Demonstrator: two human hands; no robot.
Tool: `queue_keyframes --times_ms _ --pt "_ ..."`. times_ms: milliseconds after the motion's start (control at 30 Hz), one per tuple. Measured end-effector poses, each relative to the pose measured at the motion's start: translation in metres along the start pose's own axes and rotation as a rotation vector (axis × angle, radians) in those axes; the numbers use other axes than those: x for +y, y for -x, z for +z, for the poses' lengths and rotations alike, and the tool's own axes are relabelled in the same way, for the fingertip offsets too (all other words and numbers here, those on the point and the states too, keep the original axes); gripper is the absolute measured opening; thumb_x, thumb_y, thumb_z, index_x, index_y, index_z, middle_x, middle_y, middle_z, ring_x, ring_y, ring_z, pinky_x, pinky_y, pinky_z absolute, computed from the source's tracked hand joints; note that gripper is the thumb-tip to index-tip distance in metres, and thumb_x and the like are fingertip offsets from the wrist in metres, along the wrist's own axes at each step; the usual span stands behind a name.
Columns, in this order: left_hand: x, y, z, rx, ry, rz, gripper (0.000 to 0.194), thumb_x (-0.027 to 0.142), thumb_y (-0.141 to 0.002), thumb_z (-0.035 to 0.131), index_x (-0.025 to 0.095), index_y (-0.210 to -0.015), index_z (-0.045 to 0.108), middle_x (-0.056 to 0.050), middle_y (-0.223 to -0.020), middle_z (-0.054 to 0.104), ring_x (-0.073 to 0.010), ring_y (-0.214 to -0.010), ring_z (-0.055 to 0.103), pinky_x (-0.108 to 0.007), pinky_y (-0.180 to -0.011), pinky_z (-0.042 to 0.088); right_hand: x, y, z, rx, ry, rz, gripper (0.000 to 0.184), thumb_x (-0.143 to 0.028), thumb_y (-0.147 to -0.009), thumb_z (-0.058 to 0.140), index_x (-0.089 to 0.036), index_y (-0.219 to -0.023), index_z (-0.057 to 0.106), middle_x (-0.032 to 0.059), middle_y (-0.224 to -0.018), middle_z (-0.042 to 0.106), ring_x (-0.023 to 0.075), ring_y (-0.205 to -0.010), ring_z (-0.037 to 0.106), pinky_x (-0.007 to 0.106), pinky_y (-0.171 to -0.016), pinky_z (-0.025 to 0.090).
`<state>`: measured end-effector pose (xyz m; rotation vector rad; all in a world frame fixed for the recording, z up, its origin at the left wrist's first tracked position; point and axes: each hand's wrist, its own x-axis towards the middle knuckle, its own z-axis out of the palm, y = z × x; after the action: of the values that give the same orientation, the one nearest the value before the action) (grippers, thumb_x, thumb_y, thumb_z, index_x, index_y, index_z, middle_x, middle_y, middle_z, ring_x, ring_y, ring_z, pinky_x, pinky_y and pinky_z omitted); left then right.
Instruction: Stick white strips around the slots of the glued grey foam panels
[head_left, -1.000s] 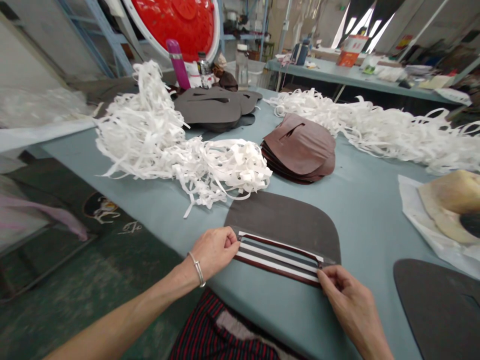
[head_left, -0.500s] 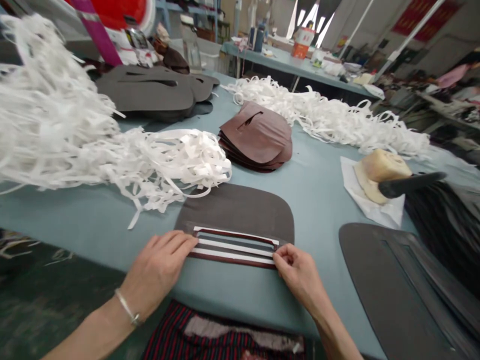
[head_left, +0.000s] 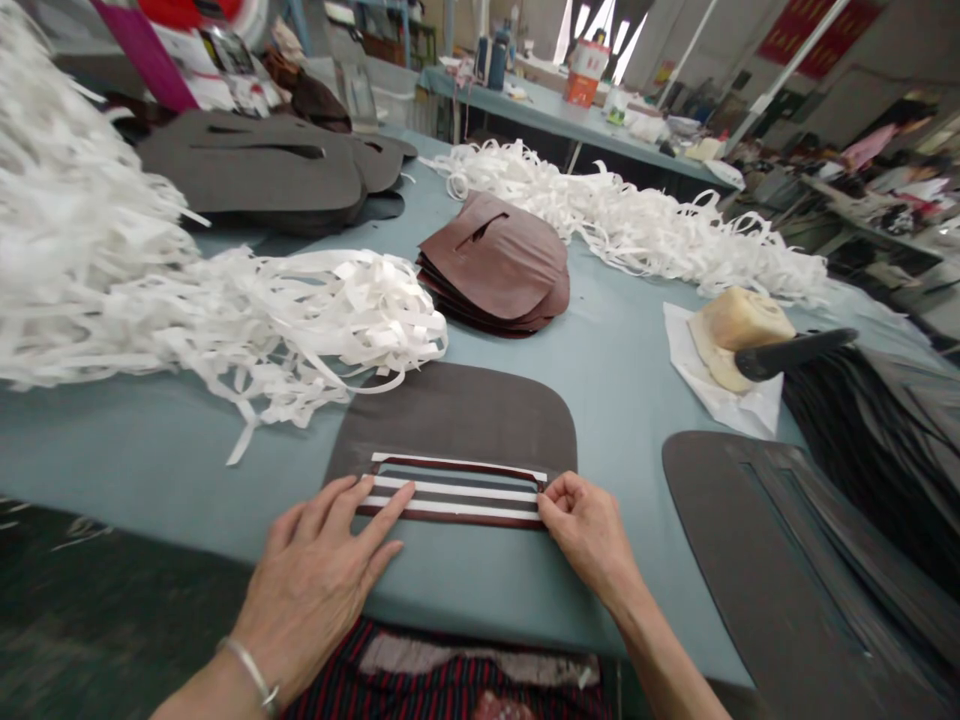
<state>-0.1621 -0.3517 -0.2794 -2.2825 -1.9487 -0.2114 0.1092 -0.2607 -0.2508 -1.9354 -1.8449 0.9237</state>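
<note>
A dark grey leather panel with a rounded far edge lies in front of me. Along its near side runs a long slot edged in dark red-brown leather, with white tape strips beside it. My left hand rests on the left end of the strips, fingers spread and nothing gripped. At the other end, my right hand pinches the corner of the taped leather strip between thumb and forefinger. The fingertips hide that corner.
White tape heaps lie left, with more tape behind. Brown leather pieces are stacked beyond the panel. At right are a yellowish block on white paper, a black-handled tool and grey slotted panels.
My left hand has gone from pinching the slot's left end to lying spread over the strips. My right hand keeps its pinch. The view has swung right.
</note>
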Motion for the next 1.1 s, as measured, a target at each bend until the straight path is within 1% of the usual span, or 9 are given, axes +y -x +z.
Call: queue_keyframes --times_ms 100,167,300,400,500,633,767,967,1100 --pt "0.0 -0.001 0.001 0.015 -0.006 -0.01 0.05 0.029 -0.09 0.049 0.035 -0.139 0.041 -0.015 -0.127 0.052 -0.0352 -0.122 0.044 -0.049 -0.088 0.038 -0.004 0.003 0.0 0.015 0.177 -0.013 0.008 -0.023 -0.077 0.053 -0.021 -0.069 0.052 -0.0056 -0.051 0.052 0.0108 -0.049 0.048 0.021 -0.05 0.031" --pt "-0.001 -0.004 0.0 0.027 -0.004 -0.003 0.049 0.028 -0.09 0.05 0.036 -0.137 0.043 -0.014 -0.125 0.054 -0.0349 -0.119 0.046 -0.049 -0.087 0.038 -0.01 0.006 0.004 0.045 0.354 -0.1 0.007 -0.018 -0.08 0.049 -0.021 -0.079 0.055 -0.0031 -0.06 0.056 0.0123 -0.053 0.05 0.023 -0.052 0.032" --pt "-0.001 -0.01 -0.002 0.042 0.019 0.01 0.042 0.027 -0.09 0.05 0.035 -0.131 0.051 -0.013 -0.124 0.057 -0.0343 -0.119 0.048 -0.049 -0.089 0.041 -0.027 0.009 0.02 0.058 0.546 -0.567 0.03 -0.011 -0.087 0.042 -0.022 -0.109 0.06 0.0071 -0.095 0.06 0.0173 -0.076 0.056 0.027 -0.064 0.041" --pt "-0.002 -0.014 -0.002 0.048 0.051 0.015 0.041 0.021 -0.089 0.05 0.03 -0.129 0.053 -0.014 -0.124 0.057 -0.0321 -0.119 0.049 -0.048 -0.092 0.043 -0.037 0.008 0.032 0.012 0.535 -0.82 0.035 -0.011 -0.088 0.042 -0.02 -0.118 0.058 0.0106 -0.1 0.058 0.0214 -0.089 0.054 0.033 -0.078 0.045" --pt "-0.005 -0.014 0.003 0.063 0.089 0.009 0.045 0.013 -0.087 0.049 0.025 -0.131 0.051 -0.016 -0.126 0.056 -0.0295 -0.119 0.051 -0.047 -0.097 0.044 -0.038 0.007 0.037 -0.001 0.481 -0.819 0.025 -0.011 -0.089 0.042 -0.015 -0.1 0.063 0.0098 -0.091 0.058 0.0201 -0.085 0.056 0.03 -0.077 0.047" --pt "-0.006 -0.018 0.008 0.128 0.15 0.001 0.039 0.014 -0.09 0.045 0.02 -0.128 0.053 -0.015 -0.13 0.053 -0.0266 -0.125 0.047 -0.048 -0.106 0.038 -0.032 0.008 0.035 -0.033 0.414 -0.79 0.026 -0.016 -0.092 0.039 -0.017 -0.079 0.061 0.0048 -0.08 0.055 0.0123 -0.065 0.056 0.021 -0.062 0.045" --pt "-0.004 -0.028 0.01 0.185 0.241 -0.016 0.033 0.017 -0.092 0.046 0.015 -0.123 0.054 -0.013 -0.127 0.057 -0.024 -0.124 0.048 -0.045 -0.108 0.036 -0.029 0.002 0.036 0.034 0.395 -0.784 0.029 -0.022 -0.095 0.036 -0.019 -0.081 0.061 0.0031 -0.076 0.055 0.011 -0.06 0.057 0.02 -0.058 0.043" --pt "-0.013 -0.031 0.008 0.229 0.398 -0.077 0.032 0.008 -0.091 0.041 0.02 -0.116 0.057 -0.007 -0.12 0.06 -0.0214 -0.122 0.047 -0.044 -0.104 0.036 -0.034 -0.005 0.045 0.178 0.661 -0.737 0.026 -0.019 -0.092 0.036 -0.023 -0.076 0.057 0.0019 -0.077 0.058 0.0136 -0.053 0.06 0.023 -0.044 0.037" --pt "-0.021 -0.033 0.004 0.207 0.538 -0.126 0.024 0.012 -0.09 0.047 0.021 -0.109 0.058 -0.007 -0.113 0.059 -0.0194 -0.112 0.051 -0.04 -0.098 0.039 -0.038 -0.005 0.05 0.204 0.811 -0.731 0.023 -0.009 -0.085 0.039 -0.023 -0.073 0.052 0.0007 -0.074 0.057 0.0138 -0.05 0.06 0.024 -0.042 0.036"
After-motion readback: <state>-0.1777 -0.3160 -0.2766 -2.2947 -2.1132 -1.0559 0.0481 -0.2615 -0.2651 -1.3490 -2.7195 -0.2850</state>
